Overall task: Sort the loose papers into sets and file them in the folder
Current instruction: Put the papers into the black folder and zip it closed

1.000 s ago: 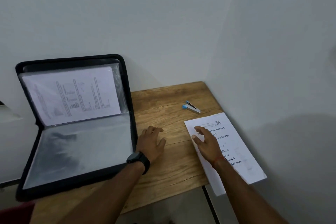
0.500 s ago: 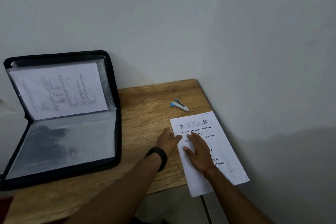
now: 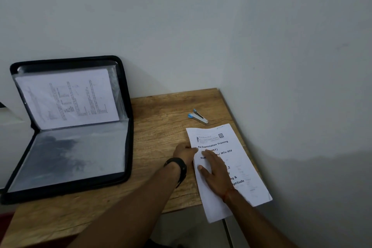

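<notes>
A stack of white printed papers [image 3: 239, 159] lies at the right end of the wooden table [image 3: 161, 127], its near corner hanging over the front edge. My right hand [image 3: 216, 171] rests flat on the top sheet with straight fingers. My left hand [image 3: 185, 153], with a black watch on the wrist, touches the stack's left edge; its fingertips are hidden at the paper's edge. The black zip folder [image 3: 70, 127] stands open at the left, its upper half leaning on the wall with a printed sheet [image 3: 68, 98] in a clear sleeve.
A small blue and silver stapler [image 3: 198, 117] lies just behind the papers. White walls close the table in at the back and right. The folder's lower clear sleeve [image 3: 68, 157] faces up.
My left hand moved right from the bare table to the stack's left edge. My right hand settled flat on the top sheet. The camera view shifted slightly.
</notes>
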